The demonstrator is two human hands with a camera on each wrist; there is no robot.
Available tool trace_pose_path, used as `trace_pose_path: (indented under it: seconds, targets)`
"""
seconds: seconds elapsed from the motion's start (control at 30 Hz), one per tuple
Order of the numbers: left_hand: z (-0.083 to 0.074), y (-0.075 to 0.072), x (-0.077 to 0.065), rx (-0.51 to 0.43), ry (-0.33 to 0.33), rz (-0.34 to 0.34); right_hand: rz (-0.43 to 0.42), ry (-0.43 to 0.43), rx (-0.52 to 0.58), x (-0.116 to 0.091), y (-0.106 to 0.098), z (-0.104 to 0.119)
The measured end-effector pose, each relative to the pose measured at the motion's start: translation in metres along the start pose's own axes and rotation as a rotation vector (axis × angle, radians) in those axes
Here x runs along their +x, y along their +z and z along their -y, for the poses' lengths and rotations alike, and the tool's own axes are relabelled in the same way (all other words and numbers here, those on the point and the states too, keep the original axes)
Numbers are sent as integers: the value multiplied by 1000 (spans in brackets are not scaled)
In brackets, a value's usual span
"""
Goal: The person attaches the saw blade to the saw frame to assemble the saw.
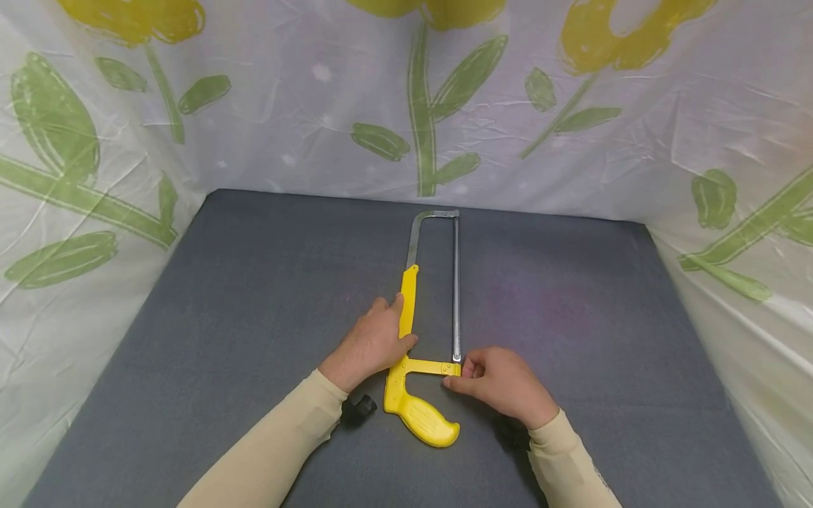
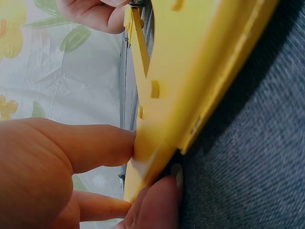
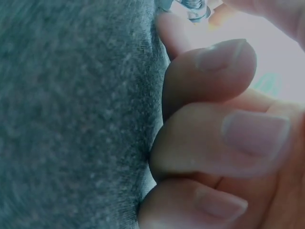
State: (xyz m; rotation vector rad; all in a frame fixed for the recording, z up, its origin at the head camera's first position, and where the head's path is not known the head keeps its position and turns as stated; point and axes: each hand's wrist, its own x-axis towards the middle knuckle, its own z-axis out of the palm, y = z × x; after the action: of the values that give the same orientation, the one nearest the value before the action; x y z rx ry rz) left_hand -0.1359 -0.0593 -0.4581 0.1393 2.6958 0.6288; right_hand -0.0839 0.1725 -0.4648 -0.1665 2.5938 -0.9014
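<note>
A hacksaw (image 1: 408,310) with a yellow frame and handle lies on the dark grey cloth, its silver blade (image 1: 456,296) on the right side. My left hand (image 1: 375,335) grips the yellow frame above the handle, thumb on top and fingers along its outer edge. In the left wrist view the fingertips pinch the yellow frame (image 2: 152,138) close to the cloth. At the right end of the short yellow crossbar, my right hand (image 1: 504,381) pinches the small metal tension screw (image 3: 195,10) between thumb and index finger. Its other fingers (image 3: 214,138) curl against the cloth.
Dark grey cloth (image 1: 254,282) covers the table. A white curtain (image 1: 286,106) with yellow flowers and green leaves hangs behind and along both sides. Black wrist-camera mounts (image 1: 360,409) sit under the wrists, close to the saw handle on the left.
</note>
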Motion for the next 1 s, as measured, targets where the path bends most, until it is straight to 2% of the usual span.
trace_pose_path:
  seconds: [0.53,1.0]
  targets:
    - [1,2,1,-2,14,-5,48,-28,28,1,-1,-3]
    - [0,2,1,1,-5,-3,57,-62,16,0,-3,-4]
